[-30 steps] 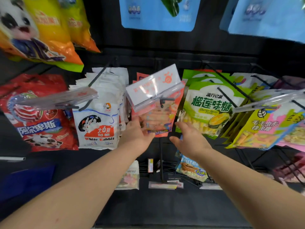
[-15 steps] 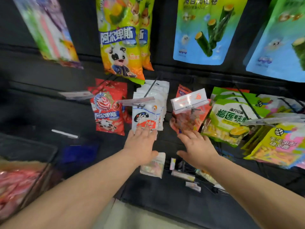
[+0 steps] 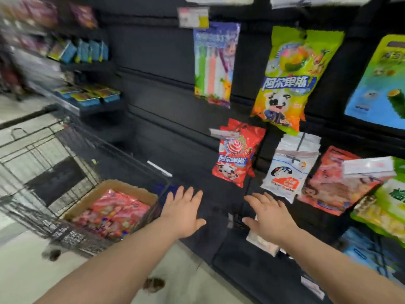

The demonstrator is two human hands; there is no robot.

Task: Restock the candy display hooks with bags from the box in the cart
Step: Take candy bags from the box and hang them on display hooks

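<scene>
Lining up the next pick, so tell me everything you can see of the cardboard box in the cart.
The cardboard box looks like plain brown card, open at the top with no flaps showing. It sits upright inside the black wire cart, at the end nearest the shelving. Red and pink candy bags lie packed inside, reaching almost to its rim. Blur hides any print on it. The left hand hovers open just right of it, not touching.
</scene>
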